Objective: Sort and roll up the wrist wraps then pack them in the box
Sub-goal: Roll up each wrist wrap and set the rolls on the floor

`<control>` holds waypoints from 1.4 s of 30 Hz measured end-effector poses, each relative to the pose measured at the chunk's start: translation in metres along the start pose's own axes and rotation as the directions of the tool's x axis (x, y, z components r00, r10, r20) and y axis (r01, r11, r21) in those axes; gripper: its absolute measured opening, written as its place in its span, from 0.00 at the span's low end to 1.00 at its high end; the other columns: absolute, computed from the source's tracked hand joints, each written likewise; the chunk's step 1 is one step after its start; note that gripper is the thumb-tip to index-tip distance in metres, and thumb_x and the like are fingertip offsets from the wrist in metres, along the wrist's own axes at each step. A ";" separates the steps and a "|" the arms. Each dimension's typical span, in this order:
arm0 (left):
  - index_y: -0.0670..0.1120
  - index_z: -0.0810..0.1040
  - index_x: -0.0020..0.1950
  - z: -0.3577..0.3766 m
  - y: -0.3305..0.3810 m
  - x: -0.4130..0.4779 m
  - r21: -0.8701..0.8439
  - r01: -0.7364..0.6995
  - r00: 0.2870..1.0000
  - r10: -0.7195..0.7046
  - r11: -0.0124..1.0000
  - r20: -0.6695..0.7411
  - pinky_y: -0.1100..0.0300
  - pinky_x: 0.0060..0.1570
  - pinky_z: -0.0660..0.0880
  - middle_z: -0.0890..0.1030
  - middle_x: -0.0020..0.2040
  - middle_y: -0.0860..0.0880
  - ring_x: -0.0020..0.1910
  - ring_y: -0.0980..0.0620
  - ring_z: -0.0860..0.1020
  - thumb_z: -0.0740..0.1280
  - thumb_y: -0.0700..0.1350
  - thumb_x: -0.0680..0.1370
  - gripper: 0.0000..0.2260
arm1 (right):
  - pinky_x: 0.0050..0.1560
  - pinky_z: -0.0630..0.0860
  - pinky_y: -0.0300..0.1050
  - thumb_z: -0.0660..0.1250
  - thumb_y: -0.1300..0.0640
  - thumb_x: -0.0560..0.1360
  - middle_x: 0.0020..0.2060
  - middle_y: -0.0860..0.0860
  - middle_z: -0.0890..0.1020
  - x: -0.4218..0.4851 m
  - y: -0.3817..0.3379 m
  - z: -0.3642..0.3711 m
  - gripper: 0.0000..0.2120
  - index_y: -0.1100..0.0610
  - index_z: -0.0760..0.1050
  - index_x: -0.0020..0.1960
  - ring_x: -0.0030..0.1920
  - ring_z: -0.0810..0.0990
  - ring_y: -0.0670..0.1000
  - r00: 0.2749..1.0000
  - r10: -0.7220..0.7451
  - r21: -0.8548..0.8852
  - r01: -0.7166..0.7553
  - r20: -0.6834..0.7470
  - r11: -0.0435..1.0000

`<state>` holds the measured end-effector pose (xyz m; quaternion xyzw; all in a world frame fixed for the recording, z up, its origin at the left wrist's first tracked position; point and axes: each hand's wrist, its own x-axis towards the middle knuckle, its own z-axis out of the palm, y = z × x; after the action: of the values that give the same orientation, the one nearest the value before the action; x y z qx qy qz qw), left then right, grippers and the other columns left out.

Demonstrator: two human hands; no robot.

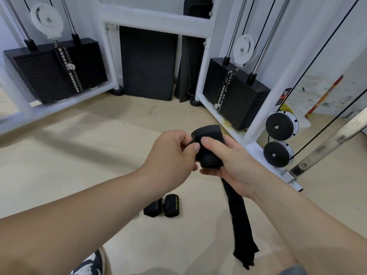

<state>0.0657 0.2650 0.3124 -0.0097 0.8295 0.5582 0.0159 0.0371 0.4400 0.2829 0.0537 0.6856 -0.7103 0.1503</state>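
I hold a black wrist wrap (209, 153) at chest height, part of it wound into a thick roll. My right hand (232, 165) grips the roll from the right and below, thumb across its front. My left hand (172, 155) pinches the roll's left edge with thumb and forefinger. The wrap's loose tail (241, 227) hangs down below my right hand toward the floor. Two rolled black wrist wraps (161, 205) lie side by side on the beige floor beneath my hands. No box is in view.
A white cable machine frame (156, 20) spans the back, with a black weight stack at the left (57, 70) and another at the right (236, 96). Black mats (148, 64) lean on the wall. Two black pulleys (281, 127) sit right. My shoe (89, 264) shows below.
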 end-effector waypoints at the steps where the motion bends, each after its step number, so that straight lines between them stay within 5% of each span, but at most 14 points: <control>1: 0.42 0.80 0.47 0.001 -0.001 -0.001 0.012 -0.006 1.000 0.006 1.000 -0.002 0.50 0.42 0.84 0.85 0.37 0.46 0.29 0.60 0.83 0.67 0.42 0.84 0.08 | 0.53 0.85 0.55 0.76 0.46 0.78 0.58 0.57 0.88 0.000 0.001 0.000 0.21 0.52 0.79 0.67 0.60 0.87 0.61 1.000 0.006 -0.012 -0.006 0.012 1.000; 5: 0.38 0.82 0.49 0.005 0.000 -0.005 -0.014 -0.008 0.998 0.009 1.000 0.068 0.48 0.46 0.83 0.84 0.42 0.37 0.39 0.43 0.83 0.66 0.39 0.83 0.08 | 0.63 0.83 0.63 0.75 0.42 0.77 0.61 0.55 0.87 0.001 0.004 0.002 0.22 0.49 0.79 0.68 0.60 0.87 0.58 1.000 -0.023 0.001 0.023 0.017 1.000; 10: 0.38 0.85 0.49 -0.002 -0.003 -0.002 -0.135 0.027 0.995 -0.014 0.990 0.100 0.63 0.40 0.82 0.86 0.43 0.40 0.38 0.53 0.84 0.65 0.35 0.82 0.09 | 0.63 0.82 0.61 0.71 0.44 0.81 0.59 0.54 0.87 -0.005 0.000 0.001 0.15 0.46 0.82 0.66 0.56 0.85 0.53 0.999 -0.016 -0.012 0.016 0.038 1.000; 19: 0.44 0.80 0.42 -0.011 -0.011 0.002 -0.163 0.058 0.994 -0.042 0.985 0.100 0.64 0.31 0.74 0.81 0.34 0.47 0.30 0.56 0.79 0.80 0.48 0.75 0.12 | 0.64 0.81 0.60 0.69 0.42 0.82 0.57 0.52 0.87 -0.011 -0.004 0.000 0.16 0.49 0.84 0.65 0.57 0.84 0.53 0.990 0.047 -0.079 -0.036 0.136 0.996; 25: 0.45 0.77 0.37 -0.009 -0.011 0.000 -0.196 0.063 0.995 -0.046 0.979 0.089 0.66 0.28 0.69 0.75 0.29 0.52 0.27 0.56 0.71 0.83 0.45 0.71 0.14 | 0.61 0.81 0.57 0.75 0.40 0.73 0.54 0.52 0.88 -0.013 -0.008 0.000 0.26 0.52 0.83 0.65 0.53 0.86 0.52 0.979 0.018 -0.144 0.012 0.204 0.989; 29: 0.46 0.80 0.44 -0.004 -0.016 0.000 -0.034 -0.083 0.988 0.086 0.996 0.127 0.68 0.32 0.72 0.81 0.35 0.54 0.31 0.60 0.76 0.80 0.43 0.74 0.09 | 0.58 0.82 0.55 0.82 0.47 0.70 0.54 0.53 0.89 -0.012 -0.005 -0.002 0.23 0.52 0.85 0.62 0.50 0.87 0.53 0.988 0.067 -0.115 -0.051 0.139 0.992; 33: 0.50 0.81 0.56 0.001 -0.024 0.000 0.041 -0.077 0.967 0.065 0.996 0.246 0.70 0.42 0.77 0.85 0.50 0.52 0.46 0.58 0.83 0.75 0.37 0.78 0.11 | 0.60 0.83 0.55 0.81 0.50 0.72 0.54 0.55 0.90 -0.010 -0.001 -0.009 0.20 0.54 0.85 0.62 0.54 0.89 0.56 0.994 0.109 -0.107 -0.106 0.026 0.989; 36: 0.48 0.82 0.56 0.001 -0.027 0.006 0.000 -0.010 0.983 0.010 1.000 0.183 0.70 0.37 0.75 0.86 0.47 0.49 0.40 0.54 0.82 0.70 0.34 0.80 0.10 | 0.65 0.82 0.58 0.81 0.50 0.73 0.52 0.54 0.90 -0.008 0.002 -0.006 0.18 0.54 0.85 0.61 0.54 0.90 0.58 0.991 0.128 -0.097 -0.131 -0.037 0.987; 42: 0.49 0.78 0.58 -0.001 -0.037 0.018 0.090 0.034 0.995 -0.043 0.995 0.091 0.62 0.40 0.78 0.85 0.47 0.48 0.48 0.45 0.85 0.68 0.37 0.82 0.08 | 0.63 0.84 0.56 0.78 0.51 0.77 0.51 0.52 0.91 0.001 0.002 -0.007 0.15 0.54 0.84 0.61 0.55 0.90 0.56 0.984 0.170 -0.108 -0.176 -0.059 0.979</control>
<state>0.0488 0.2498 0.2782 0.0009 0.8514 0.5204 0.0655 0.0358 0.4464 0.2806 0.1219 0.7208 -0.6531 0.1974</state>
